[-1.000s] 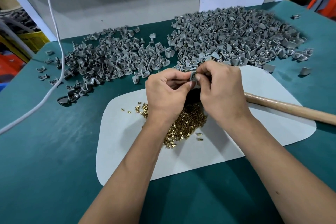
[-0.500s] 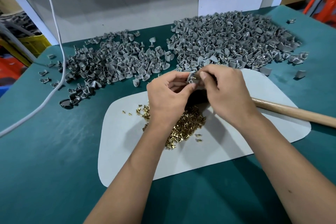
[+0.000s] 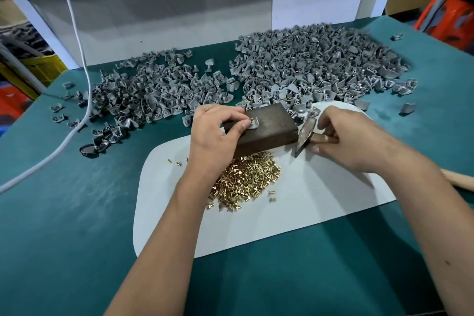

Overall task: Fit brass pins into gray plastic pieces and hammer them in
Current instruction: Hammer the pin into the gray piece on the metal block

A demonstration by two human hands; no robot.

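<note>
Left hand [image 3: 215,136] pinches a small gray plastic piece [image 3: 254,123] with a brass pin in it on top of the dark brown block [image 3: 266,128]. Right hand [image 3: 351,141] curls around the wooden-handled hammer [image 3: 304,136] just beside the block's right edge. Shiny brass pins [image 3: 246,182] lie heaped on the smooth white rounded mat [image 3: 320,202], with bare mat on the right.

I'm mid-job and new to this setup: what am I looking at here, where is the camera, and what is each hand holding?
No machine: a person works bare-handed, filmed by one head-worn camera looking down. The left hand pinches a gray plastic piece with a brass pin in it, set on a dark block. The right hand grips a hammer close to its head. On the green table lie a white mat, a pile of brass pins and two heaps of gray pieces.
</note>
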